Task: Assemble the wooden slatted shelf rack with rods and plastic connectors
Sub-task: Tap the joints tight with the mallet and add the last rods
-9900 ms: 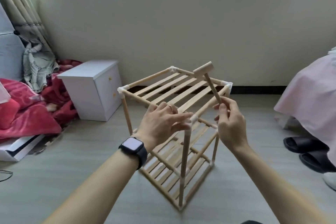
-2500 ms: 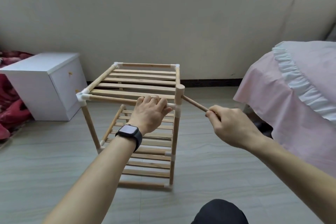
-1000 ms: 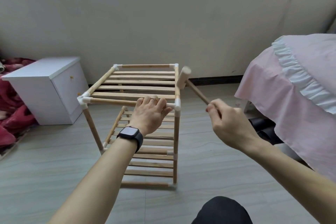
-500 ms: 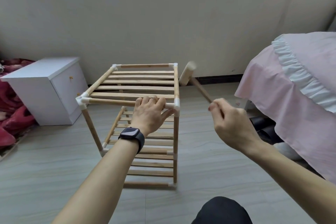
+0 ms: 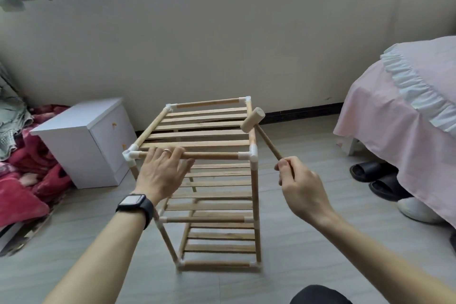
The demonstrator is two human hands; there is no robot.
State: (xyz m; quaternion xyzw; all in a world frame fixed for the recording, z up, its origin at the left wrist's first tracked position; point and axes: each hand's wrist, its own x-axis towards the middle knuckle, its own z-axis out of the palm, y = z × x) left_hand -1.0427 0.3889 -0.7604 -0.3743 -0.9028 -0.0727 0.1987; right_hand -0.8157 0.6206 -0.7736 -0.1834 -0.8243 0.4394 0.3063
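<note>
The wooden slatted shelf rack [image 5: 207, 136] stands upright on the floor, three tiers joined by rods and white plastic connectors [image 5: 251, 154]. My left hand [image 5: 162, 173] lies over the front top rod [image 5: 212, 155] near its left end, fingers spread across it. My right hand [image 5: 299, 187] grips the handle of a small wooden mallet [image 5: 253, 119]. The mallet head hovers just above the right side rail, behind the front right corner connector.
A white nightstand [image 5: 84, 140] stands left of the rack, with red bedding [image 5: 22, 180] piled beyond it. A bed with a pink cover [image 5: 404, 116] fills the right, and black slippers [image 5: 365, 170] and a white shoe lie under its edge. The wall runs behind.
My left hand has slid left along the front top rod. The mallet head has come down closer to the right side rail. The view has tilted up.
</note>
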